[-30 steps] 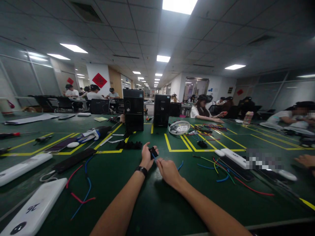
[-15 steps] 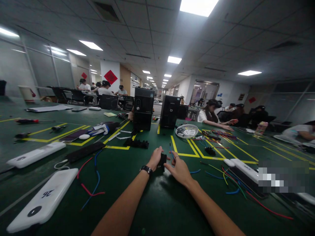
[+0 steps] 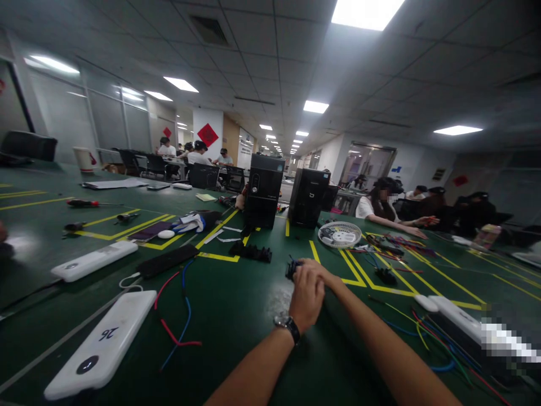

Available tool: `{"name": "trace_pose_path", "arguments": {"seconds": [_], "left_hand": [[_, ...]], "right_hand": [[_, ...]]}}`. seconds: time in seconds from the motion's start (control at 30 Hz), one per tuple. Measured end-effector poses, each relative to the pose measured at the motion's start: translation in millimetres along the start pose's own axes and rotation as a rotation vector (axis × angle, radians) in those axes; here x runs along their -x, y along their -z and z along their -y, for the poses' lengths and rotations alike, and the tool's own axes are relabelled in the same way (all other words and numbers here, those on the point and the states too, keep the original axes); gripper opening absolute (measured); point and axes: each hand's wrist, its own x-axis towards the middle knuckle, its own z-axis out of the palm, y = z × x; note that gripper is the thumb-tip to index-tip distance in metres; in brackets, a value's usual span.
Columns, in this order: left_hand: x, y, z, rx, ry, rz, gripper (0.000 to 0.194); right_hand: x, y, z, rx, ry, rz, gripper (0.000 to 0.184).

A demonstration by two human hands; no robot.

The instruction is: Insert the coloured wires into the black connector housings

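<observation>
Both my left hand and right hand bunch up over the green surface, left one in front. A black block pokes out past them; I can't tell which grip pinches it.

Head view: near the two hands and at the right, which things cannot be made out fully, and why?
In the head view:
Right hand: largely hidden by the left hand.
Black part: partly covered by the hands; its details are blurred and too small.
White device at right: far end masked by pixelation.
Red wire, lower right: end cut off by the bottom edge.
</observation>
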Motion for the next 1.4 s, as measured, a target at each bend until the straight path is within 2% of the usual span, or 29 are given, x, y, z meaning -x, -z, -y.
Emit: {"name": "trace_pose_path", "arguments": {"seconds": [0.03,0.1,0.2,0.33,0.6,1.4], "left_hand": [[4,-4.6,-6,-0.001,-0.064,0.081,0.015],[10,-10.7,-13,0.007,-0.115,0.167,0.014],[10,-12.6,-14,0.023,-0.064,0.169,0.015],[6,-12.6,-10,0.038,0.003,0.188,0.017],[4,-14.9,-10,0.082,0.071,0.188,0.018],[3,-16.8,-7,0.227,0.142,0.115,0.019]], "right_hand": [[-12,-1,0,-0.009,-0.007,0.003,0.042],[-32,-3,3,-0.03,-0.023,0.014,0.046],[-52,-7,7,-0.069,-0.002,0.041,0.045],[-65,-11,8,-0.089,0.042,0.037,0.043],[-70,-19,4,-0.113,0.116,0.029,0.045],[-62,-21,13,-0.09,0.122,-0.028,0.056]]}}
